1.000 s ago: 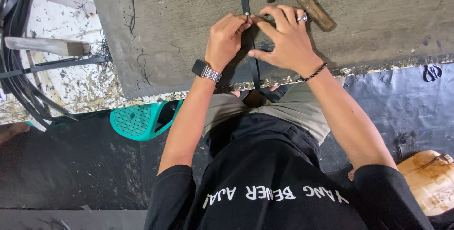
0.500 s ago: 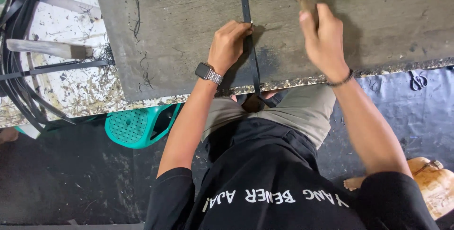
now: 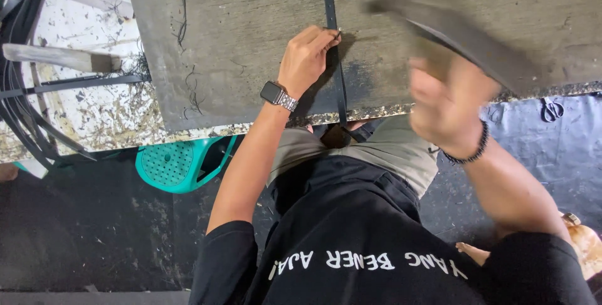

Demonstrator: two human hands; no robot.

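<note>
At far left, a bundle of black straps cut off by the frame edge, beside a pale board on the speckled white floor. Below the slab edge, a teal perforated stool, partly hidden under the grey work slab. Left hand on the slab, fingers pinched closed on something small – too small to make out – against the thin black strap, which runs from the top edge down over the slab's front edge to the lap. Right hand raised and blurred, gripping a hammer; closed tightly around the handle. At right, small scissors on the dark mat – open slab beyond.
</note>
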